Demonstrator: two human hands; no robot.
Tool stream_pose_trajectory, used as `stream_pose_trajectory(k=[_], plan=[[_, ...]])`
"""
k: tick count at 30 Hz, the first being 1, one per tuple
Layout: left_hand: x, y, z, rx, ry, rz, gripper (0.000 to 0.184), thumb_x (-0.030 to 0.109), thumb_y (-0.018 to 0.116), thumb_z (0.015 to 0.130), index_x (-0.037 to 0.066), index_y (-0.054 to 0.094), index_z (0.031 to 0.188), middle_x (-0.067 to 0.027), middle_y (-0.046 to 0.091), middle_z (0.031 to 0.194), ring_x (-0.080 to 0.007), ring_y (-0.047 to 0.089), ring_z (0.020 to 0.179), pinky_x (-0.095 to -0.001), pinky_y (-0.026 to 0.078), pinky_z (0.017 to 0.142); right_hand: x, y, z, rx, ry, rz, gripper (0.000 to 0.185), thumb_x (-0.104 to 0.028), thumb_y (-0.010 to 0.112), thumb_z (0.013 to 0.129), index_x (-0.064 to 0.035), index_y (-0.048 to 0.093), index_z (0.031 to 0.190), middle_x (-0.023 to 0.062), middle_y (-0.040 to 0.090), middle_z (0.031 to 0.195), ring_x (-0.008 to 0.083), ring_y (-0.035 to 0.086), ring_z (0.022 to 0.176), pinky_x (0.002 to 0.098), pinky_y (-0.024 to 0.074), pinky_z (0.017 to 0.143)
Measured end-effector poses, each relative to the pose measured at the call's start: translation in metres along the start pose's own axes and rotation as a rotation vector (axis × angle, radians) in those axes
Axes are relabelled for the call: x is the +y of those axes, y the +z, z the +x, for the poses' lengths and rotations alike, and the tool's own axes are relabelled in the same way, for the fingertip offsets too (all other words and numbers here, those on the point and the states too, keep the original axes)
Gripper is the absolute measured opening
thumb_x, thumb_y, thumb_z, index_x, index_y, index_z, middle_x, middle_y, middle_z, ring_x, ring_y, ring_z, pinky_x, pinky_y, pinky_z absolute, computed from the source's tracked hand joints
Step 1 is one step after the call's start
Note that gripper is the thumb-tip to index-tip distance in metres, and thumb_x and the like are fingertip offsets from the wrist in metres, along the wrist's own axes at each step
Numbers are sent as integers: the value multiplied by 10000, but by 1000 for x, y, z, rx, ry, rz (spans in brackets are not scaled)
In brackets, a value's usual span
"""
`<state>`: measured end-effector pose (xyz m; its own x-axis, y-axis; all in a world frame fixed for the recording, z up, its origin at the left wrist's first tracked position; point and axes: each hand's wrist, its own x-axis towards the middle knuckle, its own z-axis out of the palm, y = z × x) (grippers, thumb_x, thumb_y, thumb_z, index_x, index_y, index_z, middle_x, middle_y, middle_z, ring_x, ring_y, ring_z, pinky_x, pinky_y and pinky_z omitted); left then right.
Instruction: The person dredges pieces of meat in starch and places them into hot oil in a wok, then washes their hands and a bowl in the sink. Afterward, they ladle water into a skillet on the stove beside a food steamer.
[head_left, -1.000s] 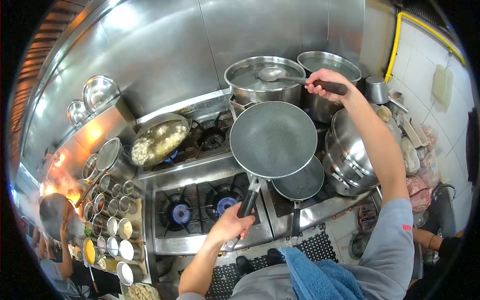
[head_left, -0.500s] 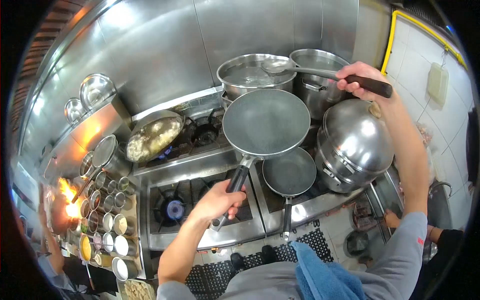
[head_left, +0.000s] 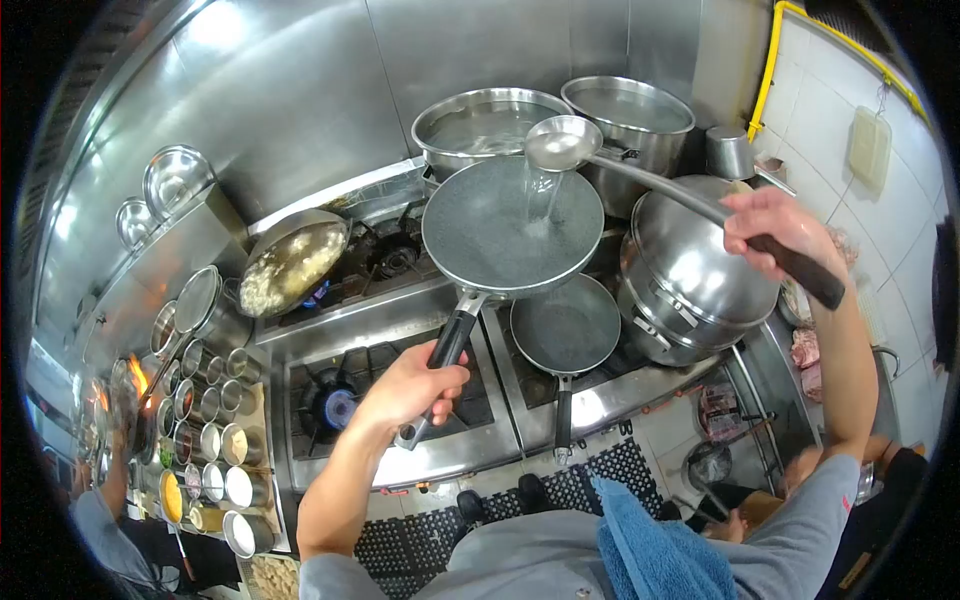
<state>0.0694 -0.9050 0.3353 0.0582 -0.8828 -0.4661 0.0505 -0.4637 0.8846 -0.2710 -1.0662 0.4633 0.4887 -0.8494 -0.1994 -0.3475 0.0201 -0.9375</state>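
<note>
My left hand (head_left: pixel 415 388) is closed around the black handle of a large grey frying pan (head_left: pixel 500 225), held up over the stove. The fingers of my right hand (head_left: pixel 775 232) wrap round the dark handle of a steel ladle (head_left: pixel 563 143). The ladle's bowl is tipped over the pan, and clear liquid falls from it onto the pan's surface. Behind the pan stand two big steel pots of clear liquid, one at the left (head_left: pixel 485 125) and one at the right (head_left: pixel 630 105). A smaller pan (head_left: pixel 566 325) rests on the stove below the large one.
A pan of bubbling food (head_left: pixel 293 268) is at the left over a blue flame, and a burner (head_left: pixel 340 407) burns nearer me. A domed steel steamer (head_left: pixel 695 270) stands right. Several ingredient tins (head_left: pixel 240 487) line the left side. Other people work at both sides.
The ladle has moved from over the rear pot to above the large pan and tipped, and liquid now pours out. My right hand has shifted right and down. The view has shifted slightly.
</note>
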Motion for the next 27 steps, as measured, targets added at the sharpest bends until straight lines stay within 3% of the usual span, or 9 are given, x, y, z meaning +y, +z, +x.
stream_pose_trajectory(k=[1, 5, 7, 9, 12, 16, 20, 22, 27], plan=[[-1, 0, 1, 5, 1, 9, 220, 31, 586, 791, 26, 466, 976, 3, 444, 608, -68, 407, 419, -238, 337, 373, 4, 3, -5, -8, -8, -9, 88, -98, 554, 824, -11, 543, 833, 16, 534, 647, 43, 455, 402, 195, 351, 328], [-2, 0, 1, 19, 5, 9, 225, 26, 587, 783, 27, 465, 972, 2, 442, 600, -69, 411, 412, -238, 341, 370, 23, 9, -15, -10, 37, -35, 210, -48, 543, 813, 36, 557, 1005, 16, 535, 631, 64, 471, 401, 211, 368, 332], [-2, -2, 2, 13, 3, -5, 227, 26, 589, 778, 27, 467, 969, 2, 442, 596, -68, 413, 410, -238, 342, 370, 37, 13, -20, 5, 4, -50, 474, 12, 558, 797, 45, 474, 1263, 3, 534, 632, 76, 476, 400, 211, 379, 340], [-2, -5, 4, -2, 2, -16, 227, 28, 591, 773, 27, 469, 965, 2, 443, 592, -67, 415, 410, -238, 342, 369, 40, 22, -27, 30, -37, -110, 500, 21, 555, 788, 41, 465, 1279, 1, 547, 655, 50, 464, 399, 191, 374, 346], [-1, -6, 4, 5, -15, 0, 217, 38, 598, 774, 26, 474, 952, 3, 446, 594, -67, 415, 408, -238, 347, 368, 44, 24, -31, 72, -81, -217, 487, 29, 546, 783, 60, 479, 1265, 28, 585, 719, 88, 515, 483, 217, 429, 440], [-5, -6, 6, 0, 5, -7, 210, 48, 608, 775, 28, 478, 939, 1, 454, 605, -69, 415, 403, -241, 352, 363, 73, 22, 17, 275, -546, -542, 555, -12, 591, 718, 43, 484, 1259, 144, 634, 795, 185, 586, 722, 316, 466, 687], [-7, -6, 6, 0, 1, -11, 202, 35, 593, 777, 28, 475, 941, -2, 452, 607, -72, 418, 406, -240, 357, 366, 35, 42, 94, 403, -500, -867, 505, -69, 584, 697, -14, 538, 1197, 264, 595, 863, 358, 621, 822, 422, 457, 730], [-7, -6, 5, 8, 2, -11, 196, 32, 589, 779, 29, 473, 937, -1, 450, 605, -72, 419, 409, -239, 357, 369, 35, 42, 150, 402, -589, -856, 426, -69, 568, 700, -1, 568, 1120, 263, 606, 891, 417, 587, 879, 457, 453, 755], [-9, -3, 3, 18, 12, -6, 164, 36, 585, 787, 40, 469, 903, 9, 442, 597, -69, 421, 419, -238, 354, 379, 17, 54, 242, 397, -403, -985, 241, -65, 569, 699, 66, 617, 896, 265, 632, 822, 392, 626, 844, 435, 489, 732]])
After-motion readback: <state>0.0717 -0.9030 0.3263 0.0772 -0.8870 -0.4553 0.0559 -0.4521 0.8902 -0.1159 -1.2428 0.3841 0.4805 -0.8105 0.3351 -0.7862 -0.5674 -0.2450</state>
